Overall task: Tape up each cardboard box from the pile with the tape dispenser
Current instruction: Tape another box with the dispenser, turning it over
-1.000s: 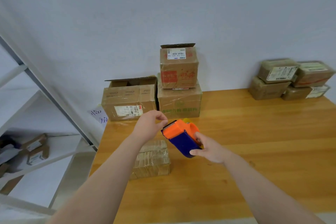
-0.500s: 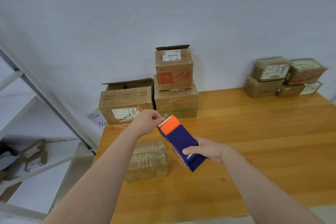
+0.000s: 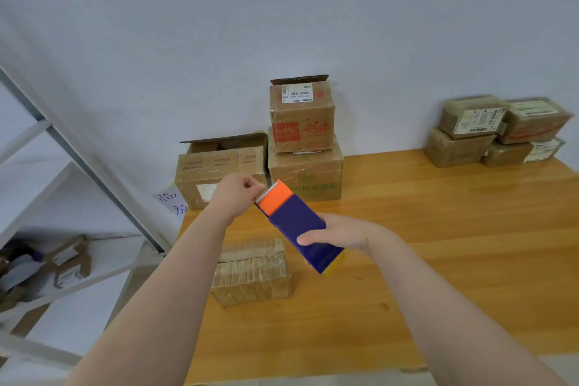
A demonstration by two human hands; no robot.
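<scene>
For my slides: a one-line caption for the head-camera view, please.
The right hand holds a tape dispenser near a wrapped box while the left hand pinches at its toothed end.

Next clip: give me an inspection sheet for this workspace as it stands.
Surface: wooden table, glossy.
Job's things: tape dispenser held above the table; small wrapped box below it; open box and two stacked boxes against the back wall.
Clutter: four wrapped parcels stacked at far right; paper note by the table's left corner.
Hands: left hand pinches the dispenser's toothed orange end; right hand grips its blue body.
Cables: nothing seen.
Surroundings: pale wall; white shelf rack at left holding small boxes.
</scene>
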